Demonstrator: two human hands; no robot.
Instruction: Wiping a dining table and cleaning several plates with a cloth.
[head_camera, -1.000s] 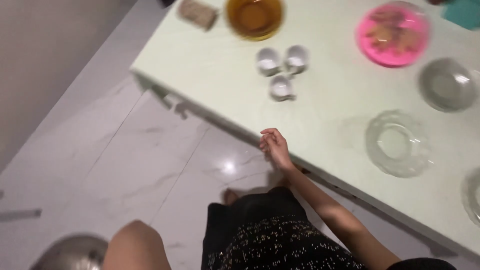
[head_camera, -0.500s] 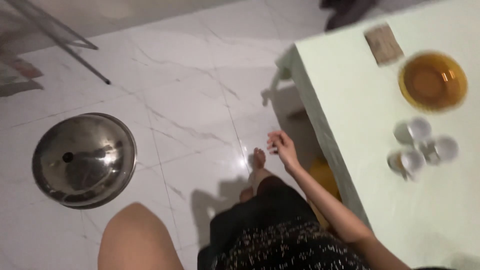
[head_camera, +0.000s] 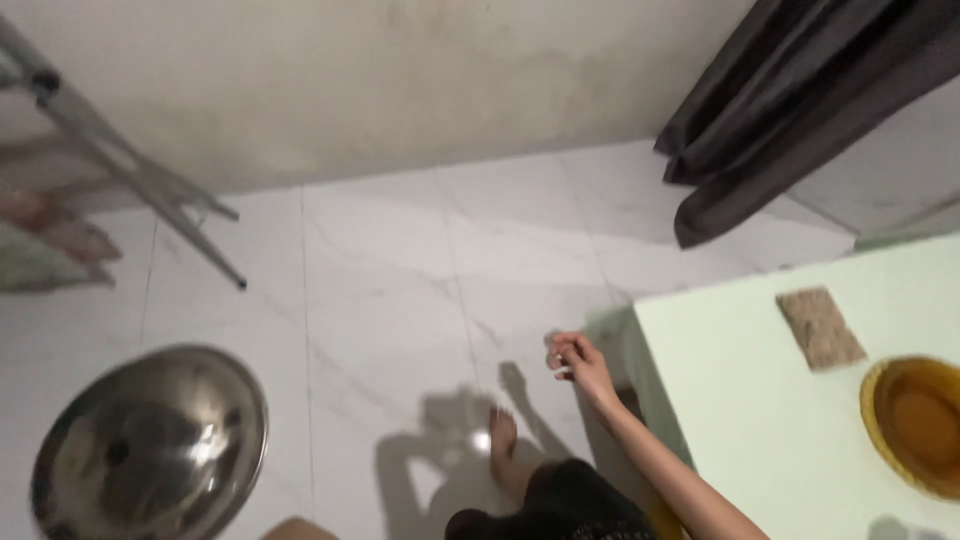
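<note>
- Steel bowl (head_camera: 150, 445), wide and shiny, is at the lower left of the view. It seems to be held up over the white marble floor (head_camera: 400, 280), and its inside faces the camera. A small dark spot is near its middle.
- A bare bit of skin (head_camera: 298, 528) shows at the bottom edge, just right of the bowl. It is probably the left arm, but the left hand itself is not in view, so I cannot tell how it grips.
- Right hand (head_camera: 580, 365) hangs free in the air beside the near corner of the table (head_camera: 740, 420). The fingers are loosely curled and a little apart, and the hand holds nothing and touches nothing.
- A bare foot (head_camera: 502, 440) stands on the floor below this hand, with the shadow of the person around it.
- The table is pale green and fills the lower right. On it lies a brownish rectangular pad (head_camera: 820, 327), and nearer the right edge stands an amber glass bowl (head_camera: 915, 425), partly cut by the frame.
- A dark curtain (head_camera: 790, 100) hangs at the upper right, above the table.
- A metal rack (head_camera: 130, 180) with thin slanted legs stands at the upper left, against the stained wall (head_camera: 400, 80). Something blurred and coloured hangs on it.
</note>
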